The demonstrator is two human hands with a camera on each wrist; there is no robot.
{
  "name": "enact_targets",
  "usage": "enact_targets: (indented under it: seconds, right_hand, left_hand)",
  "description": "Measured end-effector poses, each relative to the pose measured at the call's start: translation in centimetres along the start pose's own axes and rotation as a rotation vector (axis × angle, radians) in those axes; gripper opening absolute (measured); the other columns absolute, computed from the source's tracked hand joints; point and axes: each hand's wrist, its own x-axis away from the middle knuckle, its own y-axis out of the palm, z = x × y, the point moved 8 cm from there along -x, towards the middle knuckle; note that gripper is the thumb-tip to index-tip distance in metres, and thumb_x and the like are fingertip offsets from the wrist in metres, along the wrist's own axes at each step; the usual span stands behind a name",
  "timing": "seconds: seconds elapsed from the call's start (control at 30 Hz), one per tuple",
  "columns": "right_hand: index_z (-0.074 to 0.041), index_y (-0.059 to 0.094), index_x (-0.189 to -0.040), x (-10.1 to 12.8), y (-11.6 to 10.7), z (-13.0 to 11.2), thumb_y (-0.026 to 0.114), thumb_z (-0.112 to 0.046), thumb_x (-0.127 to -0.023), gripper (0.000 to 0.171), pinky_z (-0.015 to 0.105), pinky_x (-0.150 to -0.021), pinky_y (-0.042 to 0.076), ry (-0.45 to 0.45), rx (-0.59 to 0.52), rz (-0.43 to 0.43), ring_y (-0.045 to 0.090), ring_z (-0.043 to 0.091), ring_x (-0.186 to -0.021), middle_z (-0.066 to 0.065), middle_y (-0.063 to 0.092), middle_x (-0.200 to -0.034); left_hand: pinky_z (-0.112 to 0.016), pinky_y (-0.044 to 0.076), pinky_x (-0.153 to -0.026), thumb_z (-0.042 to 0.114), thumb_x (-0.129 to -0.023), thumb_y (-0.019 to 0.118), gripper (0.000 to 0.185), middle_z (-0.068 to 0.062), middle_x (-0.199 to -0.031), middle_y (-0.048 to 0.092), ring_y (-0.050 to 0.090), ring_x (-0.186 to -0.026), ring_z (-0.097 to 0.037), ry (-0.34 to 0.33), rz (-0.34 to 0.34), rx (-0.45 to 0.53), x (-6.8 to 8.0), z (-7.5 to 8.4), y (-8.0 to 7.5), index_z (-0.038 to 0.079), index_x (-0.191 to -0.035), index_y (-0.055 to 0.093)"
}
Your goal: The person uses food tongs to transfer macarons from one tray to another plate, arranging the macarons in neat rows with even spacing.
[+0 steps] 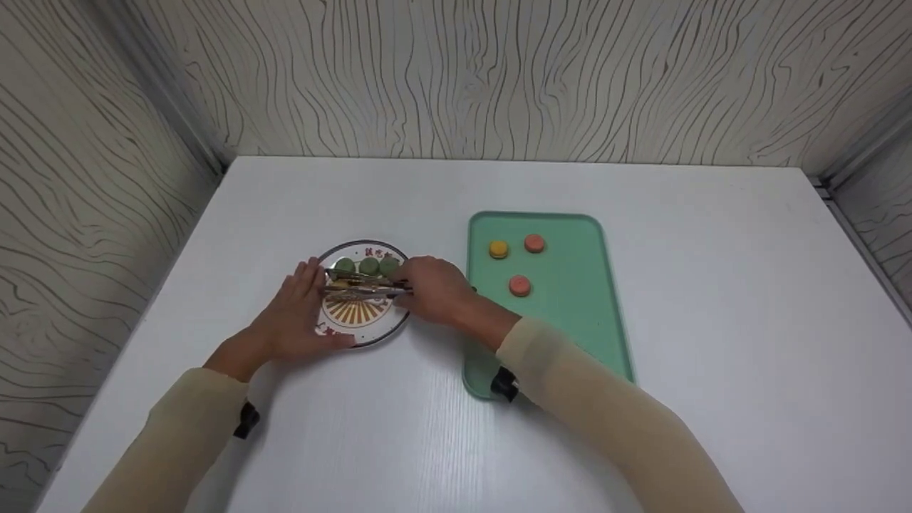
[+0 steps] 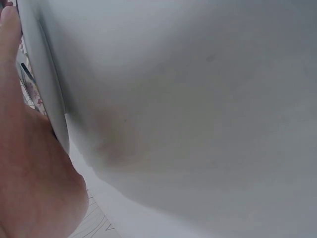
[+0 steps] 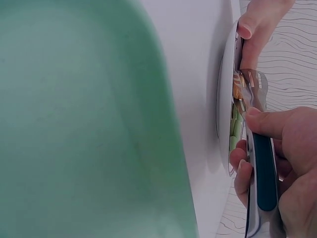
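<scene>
Head view: white table, walled on three sides by wood-grain panels. Round plate left of table centre, printed with a sunburst and red characters. Three green discs in a row along the plate's far rim. Left hand laid against the plate's left rim, fingers fairly straight, gripping nothing. Right hand at the plate's right rim, fingers curled round metal tongs; tongs lying across the plate just short of the green discs, tips toward the left hand. Whether the tips hold anything: cannot tell.

Green tray just right of the plate, long side running toward the far edge. On its far half: yellow disc, pink disc, second pink disc nearer. Right forearm crossing the tray's near left corner.

Right wrist view: tongs with dark blue handle inlay, thumb pressed on top. Left wrist view: palm against the rim; little else legible.
</scene>
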Motion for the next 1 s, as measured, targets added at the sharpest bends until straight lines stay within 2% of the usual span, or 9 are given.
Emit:
enact_targets:
  seconds: [0.3, 0.7, 1.0]
  right_hand:
    - [-0.007, 0.072, -0.126, 0.12, -0.03, -0.11, 0.074, -0.017, -0.095, 0.033, 0.041, -0.099, 0.052, -0.013, 0.025, -0.004, 0.065, 0.025, -0.118, 0.009, 0.071, -0.124]
    - [-0.010, 0.076, -0.115, 0.29, -0.22, -0.68, 0.075, -0.018, -0.094, 0.023, 0.040, -0.086, 0.056, -0.064, 0.096, 0.023, 0.068, 0.020, -0.102, 0.006, 0.074, -0.110]
    - [-0.010, 0.076, -0.113, 0.51, -0.35, -0.90, 0.076, -0.017, -0.093, 0.021, 0.040, -0.084, 0.056, -0.088, 0.122, 0.047, 0.069, 0.020, -0.099, 0.005, 0.074, -0.109]
  left_hand:
    - [-0.056, 0.004, -0.124, 0.076, -0.084, 0.061, 0.129, -0.027, -0.167, -0.008, -0.010, -0.155, -0.042, -0.004, -0.007, -0.014, -0.05, -0.04, 0.08, -0.011, -0.158, 0.001]
    - [-0.057, 0.005, -0.124, 0.075, -0.084, 0.062, 0.129, -0.028, -0.167, -0.006, -0.008, -0.154, -0.043, 0.002, -0.002, -0.021, -0.01, -0.06, 0.11, -0.012, -0.157, 0.004]
    - [-0.059, 0.008, -0.123, 0.074, -0.084, 0.063, 0.127, -0.029, -0.167, -0.003, -0.004, -0.154, -0.046, 0.011, 0.010, -0.016, 0.08, 0.24, -0.13, -0.013, -0.157, 0.007]
